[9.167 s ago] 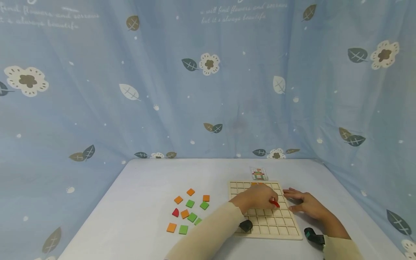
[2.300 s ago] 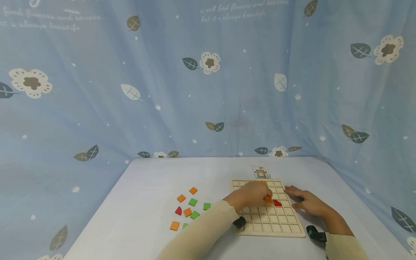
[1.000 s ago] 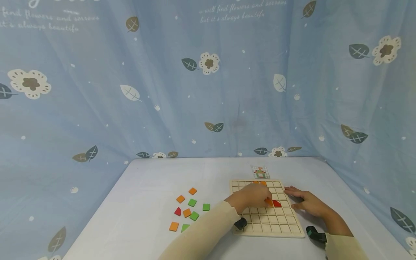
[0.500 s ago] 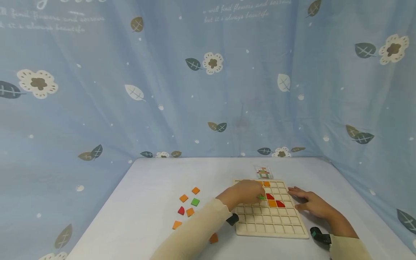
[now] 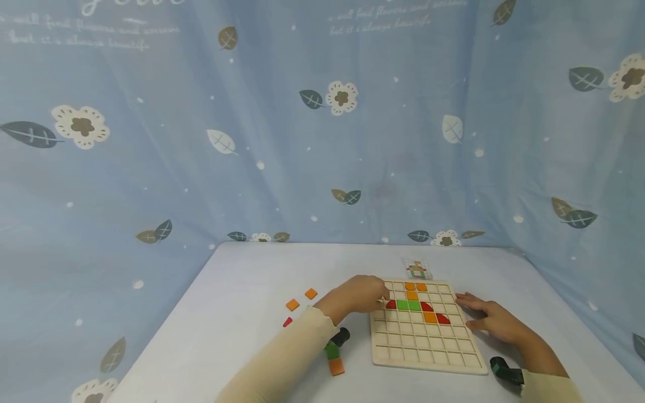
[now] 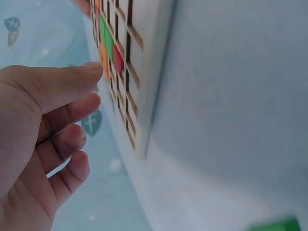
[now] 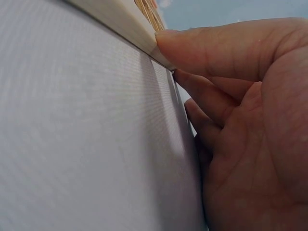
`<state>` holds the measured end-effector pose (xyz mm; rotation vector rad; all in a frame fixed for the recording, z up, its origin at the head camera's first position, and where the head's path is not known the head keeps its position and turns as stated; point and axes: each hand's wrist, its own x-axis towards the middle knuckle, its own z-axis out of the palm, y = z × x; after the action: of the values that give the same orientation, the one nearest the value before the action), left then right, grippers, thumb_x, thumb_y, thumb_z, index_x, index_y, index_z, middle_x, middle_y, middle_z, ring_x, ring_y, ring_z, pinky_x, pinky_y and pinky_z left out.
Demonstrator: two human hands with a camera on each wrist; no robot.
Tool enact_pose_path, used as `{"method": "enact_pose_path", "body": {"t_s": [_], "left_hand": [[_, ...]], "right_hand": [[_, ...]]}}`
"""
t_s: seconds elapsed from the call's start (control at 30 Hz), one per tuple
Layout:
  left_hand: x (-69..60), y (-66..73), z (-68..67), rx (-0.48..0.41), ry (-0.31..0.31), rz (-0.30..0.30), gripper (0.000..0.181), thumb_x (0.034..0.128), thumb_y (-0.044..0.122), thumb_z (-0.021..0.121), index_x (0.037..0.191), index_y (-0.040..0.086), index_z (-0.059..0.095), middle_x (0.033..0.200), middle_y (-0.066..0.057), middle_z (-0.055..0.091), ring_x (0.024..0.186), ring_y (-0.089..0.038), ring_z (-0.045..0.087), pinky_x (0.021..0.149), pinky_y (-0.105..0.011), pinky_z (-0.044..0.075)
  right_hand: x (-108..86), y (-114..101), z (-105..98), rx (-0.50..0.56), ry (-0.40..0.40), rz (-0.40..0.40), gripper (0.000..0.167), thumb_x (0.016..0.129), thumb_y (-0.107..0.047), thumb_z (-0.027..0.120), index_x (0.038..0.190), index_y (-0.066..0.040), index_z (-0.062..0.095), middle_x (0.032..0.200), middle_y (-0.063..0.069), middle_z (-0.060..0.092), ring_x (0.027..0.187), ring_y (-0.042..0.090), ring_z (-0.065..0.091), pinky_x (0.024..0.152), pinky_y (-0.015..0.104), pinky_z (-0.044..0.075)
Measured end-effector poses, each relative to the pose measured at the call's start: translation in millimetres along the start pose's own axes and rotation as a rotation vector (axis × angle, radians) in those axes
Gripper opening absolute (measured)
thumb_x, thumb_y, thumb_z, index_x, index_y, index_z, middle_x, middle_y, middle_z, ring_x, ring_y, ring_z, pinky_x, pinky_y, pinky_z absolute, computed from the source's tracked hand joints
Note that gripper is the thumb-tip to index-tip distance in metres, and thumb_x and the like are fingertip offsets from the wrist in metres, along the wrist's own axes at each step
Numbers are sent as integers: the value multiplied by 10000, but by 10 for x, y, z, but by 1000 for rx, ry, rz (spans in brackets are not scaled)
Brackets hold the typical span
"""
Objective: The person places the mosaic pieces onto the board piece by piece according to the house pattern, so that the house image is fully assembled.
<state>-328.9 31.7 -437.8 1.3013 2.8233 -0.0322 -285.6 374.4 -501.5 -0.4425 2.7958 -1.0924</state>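
Note:
A wooden grid board (image 5: 410, 340) lies on the table, with orange, green and red pieces in its upper cells. My left hand (image 5: 359, 294) is over the board's left edge, beside a red quarter-round piece (image 5: 391, 305) in a cell. In the left wrist view, the left hand's thumb and fingers (image 6: 72, 113) are bent loosely and apart, with nothing seen between them. Two green squares (image 5: 408, 305) sit right of that red piece. My right hand (image 5: 496, 320) rests at the board's right side; its thumb (image 7: 207, 50) touches the board edge (image 7: 139, 33) in the right wrist view.
A small pattern card (image 5: 417, 269) lies behind the board. Loose orange squares (image 5: 293, 304), a red piece (image 5: 288, 322) and a green piece (image 5: 332, 350) touching an orange one (image 5: 336, 367) lie to the left, partly hidden by the left sleeve (image 5: 282, 358).
Red quarter-rounds, orange squares and two green squares have come into board cells. The left hand has moved left across the board and holds nothing visible. The right hand stays at the board's side.

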Motion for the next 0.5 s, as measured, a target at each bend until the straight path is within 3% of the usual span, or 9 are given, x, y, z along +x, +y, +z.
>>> {"method": "enact_pose_path", "body": {"t_s": [0.3, 0.5], "left_hand": [[-264, -366, -16, -65, -22, -91, 227, 900, 233, 716, 1123, 189, 727, 1001, 91, 668, 900, -45, 597, 794, -230, 481], [-457, -626, 27, -83, -3, -153, 212, 894, 215, 719, 1103, 178, 732, 996, 76, 671, 922, -72, 603, 831, -254, 482]], "right_hand": [[-13, 7, -10, 22, 9, 1, 660, 738, -139, 764, 1318, 86, 542, 1460, 304, 341, 1362, 544, 177, 1023, 708, 144], [-25, -24, 1, 41, 4, 16, 667, 737, -135, 764, 1320, 92, 535, 1460, 311, 332, 1362, 546, 170, 1022, 708, 140]]}}
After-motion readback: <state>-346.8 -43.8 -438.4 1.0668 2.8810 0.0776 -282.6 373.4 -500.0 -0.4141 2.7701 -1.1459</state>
